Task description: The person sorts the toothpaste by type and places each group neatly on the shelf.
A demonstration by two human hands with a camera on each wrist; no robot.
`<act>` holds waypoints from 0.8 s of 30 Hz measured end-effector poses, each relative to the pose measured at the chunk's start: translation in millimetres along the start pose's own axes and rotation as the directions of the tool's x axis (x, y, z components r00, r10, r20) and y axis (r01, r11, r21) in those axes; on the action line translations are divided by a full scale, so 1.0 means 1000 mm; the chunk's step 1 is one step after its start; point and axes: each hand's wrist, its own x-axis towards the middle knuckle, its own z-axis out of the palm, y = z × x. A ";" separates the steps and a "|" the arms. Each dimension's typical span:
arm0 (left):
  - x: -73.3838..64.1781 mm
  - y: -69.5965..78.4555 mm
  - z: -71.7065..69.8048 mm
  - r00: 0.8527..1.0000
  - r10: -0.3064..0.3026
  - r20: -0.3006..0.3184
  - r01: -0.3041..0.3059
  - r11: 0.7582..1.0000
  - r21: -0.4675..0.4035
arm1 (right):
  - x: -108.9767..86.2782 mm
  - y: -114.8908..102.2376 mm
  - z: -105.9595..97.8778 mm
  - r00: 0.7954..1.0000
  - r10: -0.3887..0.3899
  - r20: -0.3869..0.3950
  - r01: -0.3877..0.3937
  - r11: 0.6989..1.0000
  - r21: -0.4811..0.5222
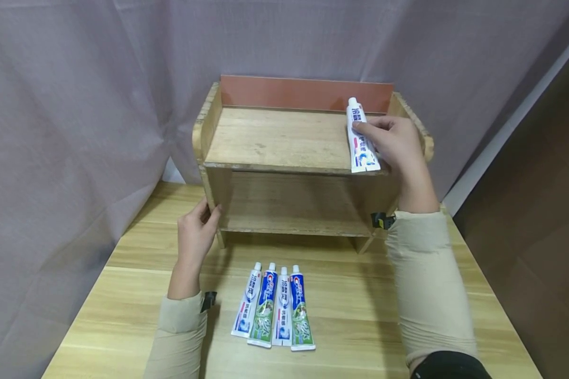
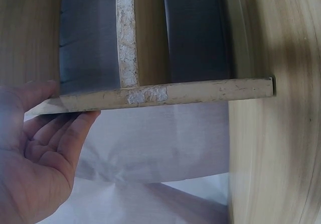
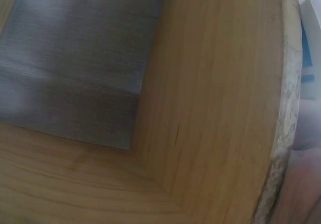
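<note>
My right hand (image 1: 398, 139) pinches a white toothpaste tube (image 1: 363, 152) with blue lettering over the right end of the top board of a small wooden shelf (image 1: 279, 139). The tube's cap points toward the back, its flat crimped end toward the front edge. In the right wrist view only part of the hand (image 3: 301, 184) and a sliver of the tube (image 3: 311, 48) show past the board's edge. Low on the shelf's left side, my left hand (image 1: 195, 231) grips the side panel (image 2: 195, 91), thumb on one face and fingers on the other in the left wrist view.
On the table (image 1: 350, 326) before the shelf, several toothpaste tubes lie side by side, white ones (image 1: 282, 310) alternating with blue-green ones (image 1: 302, 310), caps toward the shelf. A reddish-brown back strip (image 1: 303, 93) borders the top board. Grey cloth (image 1: 99, 105) hangs behind.
</note>
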 end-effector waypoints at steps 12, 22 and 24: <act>-0.001 0.000 0.001 1.000 0.004 0.004 -0.004 1.000 -0.001 | 0.003 0.004 0.004 0.996 -0.014 -0.087 0.006 0.997 -0.081; 0.000 0.000 0.000 1.000 0.003 0.005 -0.003 1.000 0.005 | 0.000 0.005 0.005 0.985 -0.060 -0.159 0.023 0.974 -0.225; 0.000 0.001 0.000 1.000 -0.003 0.002 0.003 1.000 0.006 | 0.000 0.005 0.007 0.985 -0.060 -0.161 0.022 0.973 -0.228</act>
